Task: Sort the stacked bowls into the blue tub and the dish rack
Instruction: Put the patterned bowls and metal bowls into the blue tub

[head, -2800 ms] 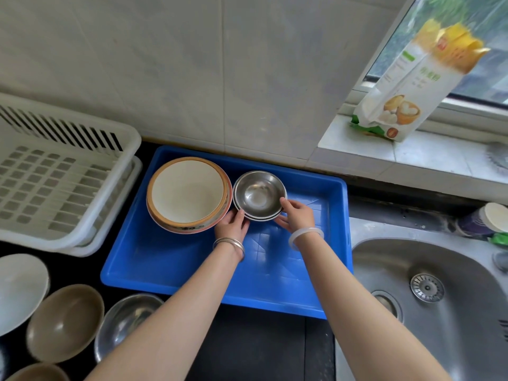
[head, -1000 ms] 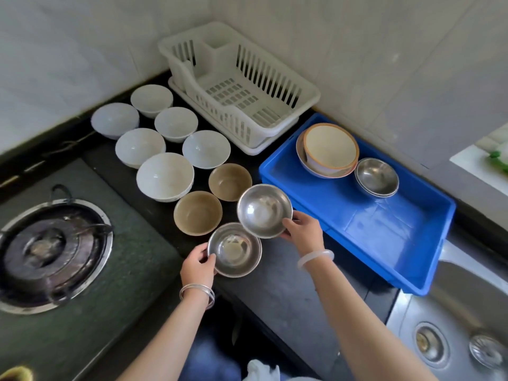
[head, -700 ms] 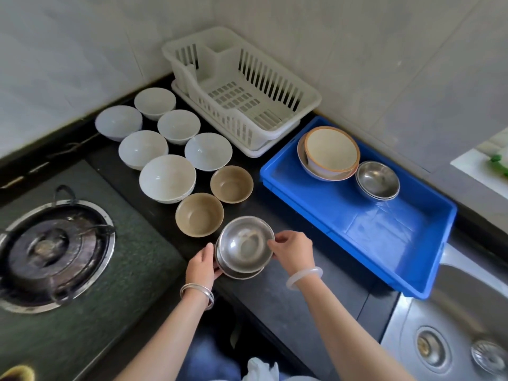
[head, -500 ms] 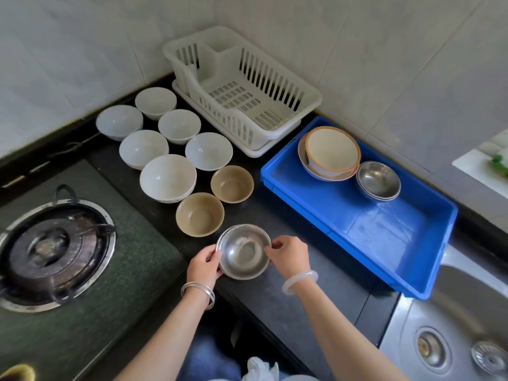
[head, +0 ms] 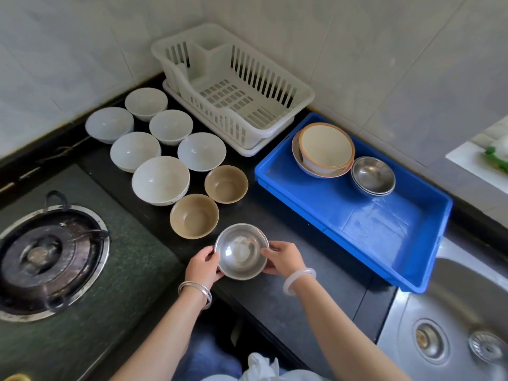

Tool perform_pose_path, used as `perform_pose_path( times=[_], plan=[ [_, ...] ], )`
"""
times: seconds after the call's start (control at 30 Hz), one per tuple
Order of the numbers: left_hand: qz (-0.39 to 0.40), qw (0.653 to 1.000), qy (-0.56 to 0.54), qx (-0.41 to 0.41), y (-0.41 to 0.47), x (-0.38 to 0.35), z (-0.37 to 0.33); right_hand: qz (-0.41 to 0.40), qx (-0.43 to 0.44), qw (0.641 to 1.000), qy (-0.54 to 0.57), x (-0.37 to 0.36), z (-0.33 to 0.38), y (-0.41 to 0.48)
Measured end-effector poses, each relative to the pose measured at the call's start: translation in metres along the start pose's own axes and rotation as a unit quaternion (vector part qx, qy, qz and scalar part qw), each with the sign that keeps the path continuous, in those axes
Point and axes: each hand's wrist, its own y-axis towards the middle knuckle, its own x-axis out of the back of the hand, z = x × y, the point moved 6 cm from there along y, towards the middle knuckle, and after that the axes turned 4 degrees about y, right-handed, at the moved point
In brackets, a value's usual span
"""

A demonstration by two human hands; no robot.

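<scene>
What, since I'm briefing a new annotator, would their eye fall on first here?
The left hand and the right hand grip a steel bowl at the counter's near edge. Behind it spread white bowls and two tan bowls. The bright blue tub on the right holds a large cream bowl and stacked steel bowls.

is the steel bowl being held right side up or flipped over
Right side up: the steel bowl shows its hollow inside, the left hand and right hand gripping opposite sides.
</scene>
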Motion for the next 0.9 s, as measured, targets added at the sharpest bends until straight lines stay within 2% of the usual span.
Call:
perform_pose_path(
  times=[0.27, 0.43, 0.6, 0.8, 0.9],
  plan=[
    [0.078, 0.995, -0.021, -0.061, -0.01, -0.053, -0.075, -0.041, 0.078, 0.988, 0.124, 0.063, 0.04, -0.013],
    [0.136, 0.986, -0.003, -0.092, -0.008, -0.121, -0.119, -0.102, 0.105, 0.972, 0.183, 0.125, 0.066, -0.016],
    [0.19, 0.977, 0.019, -0.09, -0.001, -0.201, -0.145, -0.169, 0.114, 0.95, 0.235, 0.191, 0.073, -0.008],
    [0.215, 0.973, 0.031, -0.08, 0.01, -0.292, -0.166, -0.237, 0.13, 0.927, 0.26, 0.262, 0.082, 0.016],
    [0.196, 0.974, 0.069, -0.092, 0.019, -0.325, -0.174, -0.265, 0.125, 0.92, 0.259, 0.289, 0.084, 0.033]
  ],
)
